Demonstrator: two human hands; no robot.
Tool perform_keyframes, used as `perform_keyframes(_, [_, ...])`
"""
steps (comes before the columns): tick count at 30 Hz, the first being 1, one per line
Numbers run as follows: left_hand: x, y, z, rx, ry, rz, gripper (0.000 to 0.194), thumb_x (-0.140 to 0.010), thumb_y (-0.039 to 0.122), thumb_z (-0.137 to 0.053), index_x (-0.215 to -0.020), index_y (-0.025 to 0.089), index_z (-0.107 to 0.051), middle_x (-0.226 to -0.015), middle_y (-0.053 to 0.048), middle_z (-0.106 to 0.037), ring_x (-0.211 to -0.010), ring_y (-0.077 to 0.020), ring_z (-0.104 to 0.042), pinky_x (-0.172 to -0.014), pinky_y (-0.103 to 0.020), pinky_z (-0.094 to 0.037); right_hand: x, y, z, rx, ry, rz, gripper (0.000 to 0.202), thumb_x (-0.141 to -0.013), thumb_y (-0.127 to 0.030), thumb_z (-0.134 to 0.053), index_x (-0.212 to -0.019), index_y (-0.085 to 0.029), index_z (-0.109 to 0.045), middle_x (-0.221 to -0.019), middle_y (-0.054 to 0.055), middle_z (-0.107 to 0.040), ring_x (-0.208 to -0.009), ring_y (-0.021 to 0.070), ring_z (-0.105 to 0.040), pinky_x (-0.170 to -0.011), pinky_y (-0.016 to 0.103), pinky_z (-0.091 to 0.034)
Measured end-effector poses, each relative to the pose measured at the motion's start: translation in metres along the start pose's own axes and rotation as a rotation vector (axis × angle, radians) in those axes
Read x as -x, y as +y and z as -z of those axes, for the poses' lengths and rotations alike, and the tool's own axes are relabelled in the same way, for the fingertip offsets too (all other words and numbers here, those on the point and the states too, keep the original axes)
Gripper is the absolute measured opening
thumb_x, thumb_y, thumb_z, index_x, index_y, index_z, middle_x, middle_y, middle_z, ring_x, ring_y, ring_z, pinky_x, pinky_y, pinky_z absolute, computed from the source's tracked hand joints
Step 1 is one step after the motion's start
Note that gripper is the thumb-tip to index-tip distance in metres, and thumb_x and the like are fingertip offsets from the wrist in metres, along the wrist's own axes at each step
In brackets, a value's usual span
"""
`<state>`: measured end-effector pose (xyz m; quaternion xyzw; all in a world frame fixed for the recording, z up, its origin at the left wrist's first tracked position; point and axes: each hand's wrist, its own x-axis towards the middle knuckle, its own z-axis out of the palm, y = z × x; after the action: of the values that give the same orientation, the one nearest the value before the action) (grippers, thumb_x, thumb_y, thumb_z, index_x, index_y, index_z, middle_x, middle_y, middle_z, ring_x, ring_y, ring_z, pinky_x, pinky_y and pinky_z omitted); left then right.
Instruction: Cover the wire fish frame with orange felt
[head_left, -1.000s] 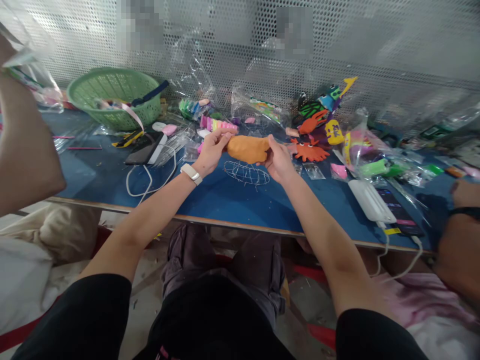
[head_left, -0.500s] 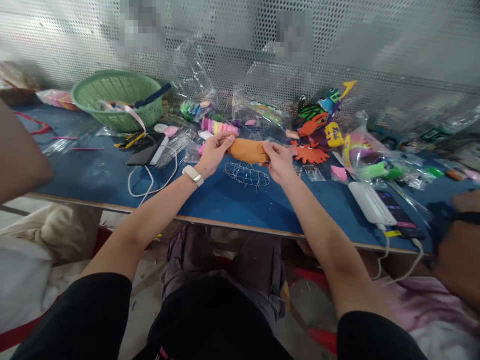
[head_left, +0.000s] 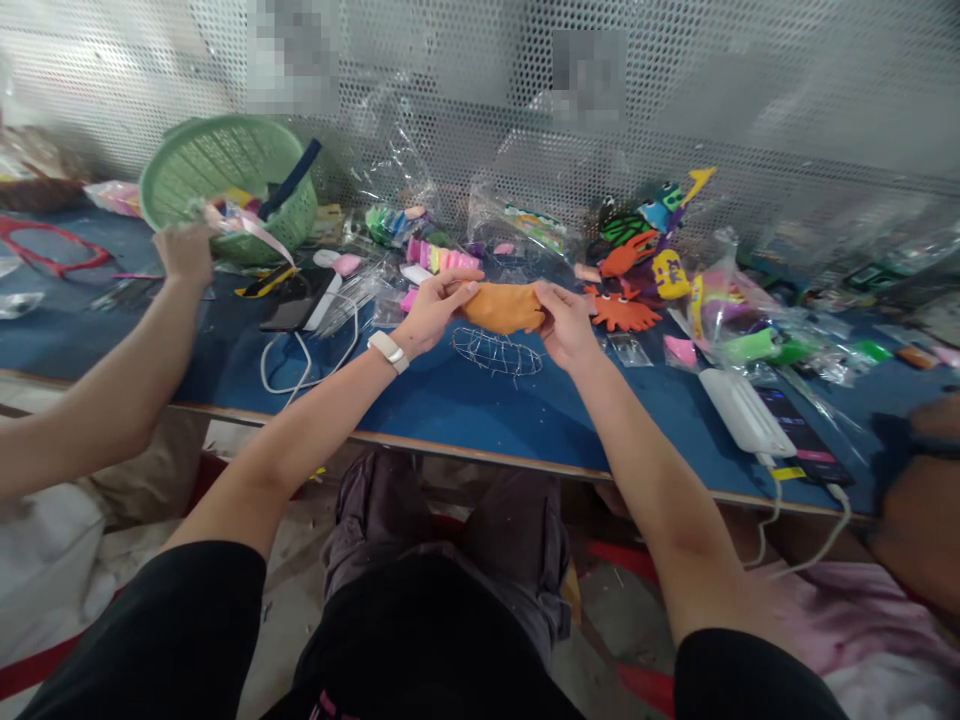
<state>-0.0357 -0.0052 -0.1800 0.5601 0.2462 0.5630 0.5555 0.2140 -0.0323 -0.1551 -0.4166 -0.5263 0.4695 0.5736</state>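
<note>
Co-worker's hand (head_left: 185, 250) is now in at the green basket (head_left: 155, 190), which tips more than in the earlier frame; our orange slab (head_left: 502, 307) shows a deeper bulge along its lower edge.

Near to far: smooth blue table (head_left: 450, 410), then the wire frame (head_left: 497, 356), an oval grid of thin bare metal, just our side of the slab in view. We can't tell the height gap. Slab's long axis runs left-right, matching the frame's. Left fingers (head_left: 465, 292) pinch one end, right fingers (head_left: 550, 293) the other; neither is nearer. We read it as soft matte clay, likely to sag.

Beyond: scallop-edged red-orange crab (head_left: 624, 310) right, ridged pastel sticks (head_left: 442, 256) left, crinkly clear bag (head_left: 538, 230), perforated metal wall (head_left: 465, 100) last.
</note>
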Motion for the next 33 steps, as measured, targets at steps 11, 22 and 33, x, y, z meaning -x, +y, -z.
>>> perform_keyframes(11, [0.003, 0.008, -0.003, 0.049, -0.118, -0.026, 0.058, -0.086, 0.059, -0.108, -0.128, 0.025, -0.087, -0.094, -0.002, -0.083, -0.091, -0.0169, -0.079, -0.089, -0.031, -0.065, 0.003, -0.001, -0.001, -0.018, -0.101, -0.169, 0.077, -0.065, -0.095, -0.102, -0.093, -0.028, -0.076, -0.096, 0.008, -0.085, -0.109, 0.0369, -0.085, -0.089, 0.054, -0.073])
perform_keyframes(22, [0.004, 0.005, -0.007, -0.01, -0.055, -0.023, 0.04, -0.094, 0.06, -0.102, -0.112, 0.025, -0.094, -0.102, -0.006, -0.08, -0.089, -0.0148, -0.068, -0.077, -0.026, -0.054, 0.007, -0.004, -0.003, -0.065, -0.13, -0.179, 0.065, -0.069, -0.081, -0.103, -0.098, -0.029, -0.077, -0.107, 0.007, -0.087, -0.12, 0.0376, -0.084, -0.097, 0.055, -0.073])
perform_keyframes(33, [0.01, 0.016, -0.015, -0.005, -0.056, 0.036, 0.032, -0.1, 0.052, -0.096, -0.113, 0.022, -0.092, -0.101, -0.007, -0.08, -0.088, -0.0162, -0.069, -0.076, -0.027, -0.055, 0.004, 0.001, -0.003, -0.094, -0.039, -0.201, 0.07, -0.062, -0.084, -0.105, -0.096, -0.029, -0.079, -0.108, 0.008, -0.089, -0.117, 0.0376, -0.084, -0.089, 0.05, -0.072])
